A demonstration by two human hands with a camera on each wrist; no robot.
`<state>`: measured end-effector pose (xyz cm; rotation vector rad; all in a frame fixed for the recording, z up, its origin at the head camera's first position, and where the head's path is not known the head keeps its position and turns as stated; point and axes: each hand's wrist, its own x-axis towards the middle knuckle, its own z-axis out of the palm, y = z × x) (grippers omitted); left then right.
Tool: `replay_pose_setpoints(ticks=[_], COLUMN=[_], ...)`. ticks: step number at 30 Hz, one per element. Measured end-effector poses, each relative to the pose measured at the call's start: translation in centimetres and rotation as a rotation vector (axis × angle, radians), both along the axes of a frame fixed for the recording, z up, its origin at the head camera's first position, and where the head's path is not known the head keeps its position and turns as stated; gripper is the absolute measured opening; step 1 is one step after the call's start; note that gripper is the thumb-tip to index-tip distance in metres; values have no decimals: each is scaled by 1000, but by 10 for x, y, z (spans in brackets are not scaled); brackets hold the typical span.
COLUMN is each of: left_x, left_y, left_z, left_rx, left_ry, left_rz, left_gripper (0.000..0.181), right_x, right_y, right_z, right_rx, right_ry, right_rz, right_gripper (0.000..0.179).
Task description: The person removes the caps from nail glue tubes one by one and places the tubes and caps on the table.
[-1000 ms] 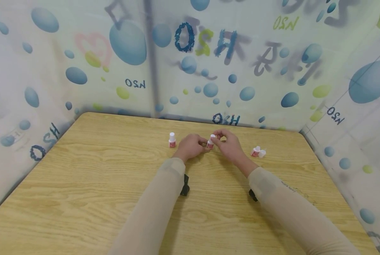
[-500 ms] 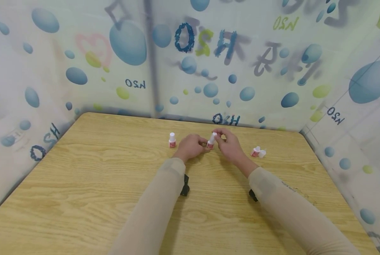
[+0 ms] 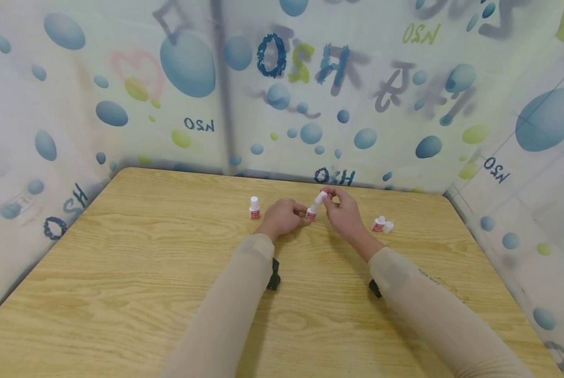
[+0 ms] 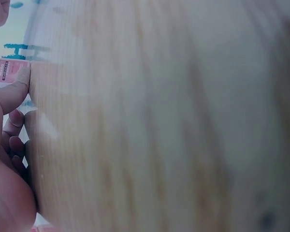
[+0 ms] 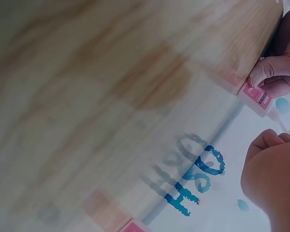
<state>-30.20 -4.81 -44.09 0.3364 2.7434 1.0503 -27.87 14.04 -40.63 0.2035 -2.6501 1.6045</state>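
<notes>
Near the back of the table, my left hand (image 3: 284, 216) pinches a small white bottle (image 3: 311, 214) with a pink label, apparently nail glue, between thumb and fingers. The bottle stands upright on the wood. Thumb and fingertips of my right hand (image 3: 344, 211) hold its white cap (image 3: 322, 197), tilted up and to the right, with a thin pale stem between cap and bottle. In the right wrist view the stem runs from the bottle (image 5: 257, 98) toward the right hand (image 5: 270, 176). The left wrist view shows the left thumb against the label (image 4: 8, 70).
Left of the hands stands a similar capped bottle (image 3: 254, 209). To the right, another bottle (image 3: 378, 224) has a loose white cap (image 3: 388, 227) beside it. The wooden table (image 3: 159, 252) ends at a patterned wall sheet (image 3: 282, 142) at the back.
My right hand has drawn the cap up and to the right, away from the bottle, tilting it more. The left hand has stayed on the bottle.
</notes>
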Motion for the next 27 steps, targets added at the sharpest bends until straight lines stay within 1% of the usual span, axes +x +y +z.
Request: replay_pose_setpoints(ticks=[3, 6, 15, 21, 27], left_x=[0, 0, 1, 2, 3], left_y=[0, 0, 0, -1, -2], left_z=[0, 0, 1, 2, 2], left_rx=[3, 5, 20, 27, 25], left_ry=[-7, -10, -13, -6, -6], left_rz=[8, 12, 13, 9, 5], left_gripper=[38, 38, 39, 41, 39], right_x=[1, 0, 1, 2, 4], right_y=[1, 2, 2, 1, 1], right_z=[1, 1, 2, 3, 3], right_rx=[2, -17, -66, -57, -117], right_ry=[-3, 2, 52, 77, 31], right_rz=[-11, -14, -22, -62, -86], right_gripper=[35, 35, 31, 28, 34])
